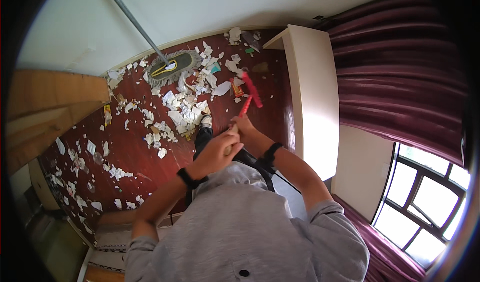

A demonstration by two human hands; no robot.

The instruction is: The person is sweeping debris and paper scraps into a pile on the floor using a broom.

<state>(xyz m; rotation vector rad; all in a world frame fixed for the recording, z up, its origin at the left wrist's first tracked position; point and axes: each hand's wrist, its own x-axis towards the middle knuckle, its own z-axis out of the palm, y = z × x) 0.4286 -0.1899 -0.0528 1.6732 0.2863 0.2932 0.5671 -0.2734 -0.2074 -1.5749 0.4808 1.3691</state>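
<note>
Both my hands are closed around the handle of a red-headed broom [252, 89], in front of my body. My left hand [218, 152] grips the pale top end of the handle. Just ahead of it, my right hand [242, 126] wraps round the handle lower down. From there the red shaft runs away to the narrow red head, near the floor; its bristles cannot be made out. Torn paper scraps [187, 113] lie heaped just left of the head, with a red and yellow wrapper [236, 88] right beside it.
A grey dust mop [172, 68] leans with its pole against the far wall. More scraps [118, 173] litter the dark red floor [145, 167] to the left. A white cabinet [312, 102] stands close on the right, before purple curtains [395, 72]. Wooden furniture [60, 94] is at the left.
</note>
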